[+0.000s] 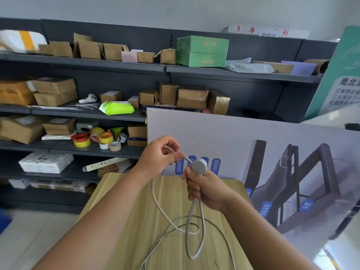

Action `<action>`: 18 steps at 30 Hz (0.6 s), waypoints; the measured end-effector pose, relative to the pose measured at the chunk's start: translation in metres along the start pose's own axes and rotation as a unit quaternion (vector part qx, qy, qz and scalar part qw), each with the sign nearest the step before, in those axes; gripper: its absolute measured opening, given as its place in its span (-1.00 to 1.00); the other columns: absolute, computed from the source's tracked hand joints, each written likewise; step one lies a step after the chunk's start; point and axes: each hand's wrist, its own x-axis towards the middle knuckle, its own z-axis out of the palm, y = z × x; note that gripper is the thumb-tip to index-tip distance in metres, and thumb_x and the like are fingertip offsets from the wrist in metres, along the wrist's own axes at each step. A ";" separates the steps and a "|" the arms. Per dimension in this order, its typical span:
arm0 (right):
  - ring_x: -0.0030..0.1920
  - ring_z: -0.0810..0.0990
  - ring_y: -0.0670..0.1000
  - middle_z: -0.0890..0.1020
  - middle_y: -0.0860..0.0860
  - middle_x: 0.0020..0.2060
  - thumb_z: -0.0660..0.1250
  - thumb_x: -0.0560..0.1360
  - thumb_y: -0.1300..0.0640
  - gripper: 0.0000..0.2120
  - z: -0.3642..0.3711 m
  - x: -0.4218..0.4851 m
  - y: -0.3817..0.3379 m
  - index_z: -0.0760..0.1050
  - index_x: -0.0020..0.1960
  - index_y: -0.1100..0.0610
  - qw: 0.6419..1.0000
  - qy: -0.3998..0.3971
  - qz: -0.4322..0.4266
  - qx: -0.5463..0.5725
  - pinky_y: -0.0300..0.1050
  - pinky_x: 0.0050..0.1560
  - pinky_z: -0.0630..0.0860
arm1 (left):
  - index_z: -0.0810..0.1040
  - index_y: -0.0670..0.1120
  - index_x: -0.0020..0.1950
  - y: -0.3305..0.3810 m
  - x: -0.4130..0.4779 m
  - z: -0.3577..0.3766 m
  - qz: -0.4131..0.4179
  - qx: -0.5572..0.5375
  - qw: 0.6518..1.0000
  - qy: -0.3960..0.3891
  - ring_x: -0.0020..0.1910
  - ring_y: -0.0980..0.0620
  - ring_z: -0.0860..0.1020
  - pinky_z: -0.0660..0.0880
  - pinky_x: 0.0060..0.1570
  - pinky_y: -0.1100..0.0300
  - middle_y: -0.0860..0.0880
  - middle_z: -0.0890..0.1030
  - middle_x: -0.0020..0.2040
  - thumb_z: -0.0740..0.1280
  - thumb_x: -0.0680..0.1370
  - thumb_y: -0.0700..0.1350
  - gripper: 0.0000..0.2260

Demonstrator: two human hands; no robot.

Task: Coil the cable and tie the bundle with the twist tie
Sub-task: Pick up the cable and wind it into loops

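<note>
A thin white cable (202,215) hangs in loose loops over the light wooden table (124,227). My right hand (206,188) is closed around a bunch of the cable, and the cable's round grey disc end (198,167) sticks up above the fist. My left hand (158,154) pinches a stretch of the same cable just left of the disc, raised above the table's far edge. One loop dangles from the right fist; other strands trail across the table toward me. No twist tie shows in view.
Dark metal shelves (83,64) behind the table hold cardboard boxes, tape rolls (97,139) and a green box (201,50). A large printed board (253,137) leans right behind the table. The pale floor (25,236) lies to the left.
</note>
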 end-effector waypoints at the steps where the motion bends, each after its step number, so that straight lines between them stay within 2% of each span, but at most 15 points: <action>1: -0.57 0.25 -0.08 0.29 -0.04 -0.54 0.18 0.64 0.04 -0.71 -0.002 0.000 -0.003 0.50 -0.17 0.16 1.000 0.019 -0.009 0.015 -0.19 -0.45 0.35 | 0.55 -0.06 -0.04 -0.008 -0.004 0.000 -0.030 -0.044 0.999 -0.002 -0.30 0.01 0.63 0.60 -0.24 0.15 -0.01 0.62 -0.19 0.45 0.46 0.00 -0.82; 3: -0.56 0.20 -0.10 0.25 -0.05 -0.53 0.17 0.64 0.02 -0.68 -0.011 -0.001 -0.009 0.51 -0.20 0.15 0.997 0.057 -0.036 0.048 -0.21 -0.47 0.28 | 0.57 -0.06 0.01 -0.029 -0.015 0.004 -0.090 -0.093 0.991 -0.032 -0.29 -0.03 0.64 0.61 -0.13 -0.01 -0.06 0.64 -0.19 0.36 0.53 0.02 -0.83; 4: -0.55 0.19 -0.10 0.24 -0.05 -0.53 0.17 0.63 0.02 -0.68 -0.015 -0.002 -0.013 0.51 -0.21 0.15 0.994 0.073 -0.052 0.068 -0.22 -0.47 0.26 | 0.58 -0.07 0.02 -0.039 -0.022 0.007 -0.116 -0.093 0.987 -0.056 -0.25 -0.02 0.64 0.59 -0.08 -0.02 -0.07 0.66 -0.19 0.31 0.57 -0.01 -0.85; 8: -0.52 0.19 -0.11 0.27 -0.04 -0.51 0.17 0.64 0.04 -0.70 -0.033 -0.008 -0.037 0.50 -0.17 0.18 0.976 0.132 -0.124 0.123 -0.22 -0.46 0.25 | 0.61 -0.09 0.07 -0.066 -0.055 0.028 -0.170 -0.089 0.971 -0.141 -0.05 -0.01 0.66 0.59 0.01 0.14 -0.11 0.67 -0.08 0.25 0.61 -0.23 -0.84; 10: -0.50 0.23 -0.10 0.30 -0.02 -0.48 0.19 0.63 0.07 -0.74 -0.038 -0.009 -0.046 0.51 -0.13 0.20 0.972 0.181 -0.136 0.062 -0.20 -0.44 0.28 | 0.62 -0.13 0.06 -0.063 -0.056 0.035 -0.178 -0.157 0.967 -0.096 -0.06 -0.09 0.67 0.60 -0.04 0.17 -0.16 0.65 -0.09 0.25 0.59 -0.31 -0.81; 12: -0.48 0.27 -0.08 0.35 0.01 -0.41 0.24 0.61 0.10 -0.81 -0.037 -0.006 -0.044 0.54 -0.06 0.20 0.964 0.227 -0.113 -0.076 -0.18 -0.45 0.31 | 0.61 -0.14 0.11 -0.050 -0.046 0.036 -0.173 -0.214 0.961 -0.019 -0.11 -0.10 0.68 0.62 -0.09 0.16 -0.17 0.65 -0.12 0.26 0.58 -0.32 -0.80; 14: -0.46 0.31 -0.09 0.42 0.04 -0.32 0.31 0.56 0.10 -0.83 -0.029 -0.003 -0.032 0.54 0.01 0.22 0.960 0.217 -0.076 -0.158 -0.19 -0.45 0.34 | 0.58 -0.09 0.20 -0.032 -0.034 0.035 -0.145 -0.229 0.962 0.018 -0.12 -0.11 0.70 0.63 -0.10 0.10 -0.14 0.69 -0.12 0.28 0.58 -0.29 -0.76; 16: -0.48 0.33 -0.11 0.48 0.01 -0.34 0.39 0.52 0.13 -0.87 -0.019 0.000 -0.020 0.55 -0.04 0.20 0.972 0.165 -0.061 -0.154 -0.21 -0.46 0.34 | 0.55 -0.05 0.25 -0.014 -0.024 0.036 -0.130 -0.226 0.965 0.008 -0.12 -0.08 0.71 0.64 -0.13 0.08 -0.12 0.71 -0.11 0.30 0.58 -0.27 -0.72; 18: -0.48 0.39 -0.13 0.54 -0.02 -0.39 0.44 0.48 0.18 -0.93 -0.012 0.001 -0.014 0.58 -0.11 0.18 0.981 0.119 -0.068 -0.139 -0.22 -0.48 0.34 | 0.57 -0.08 0.25 0.000 -0.020 0.038 -0.133 -0.208 0.969 -0.015 -0.17 0.01 0.71 0.64 -0.17 0.13 -0.10 0.71 -0.13 0.31 0.58 -0.24 -0.74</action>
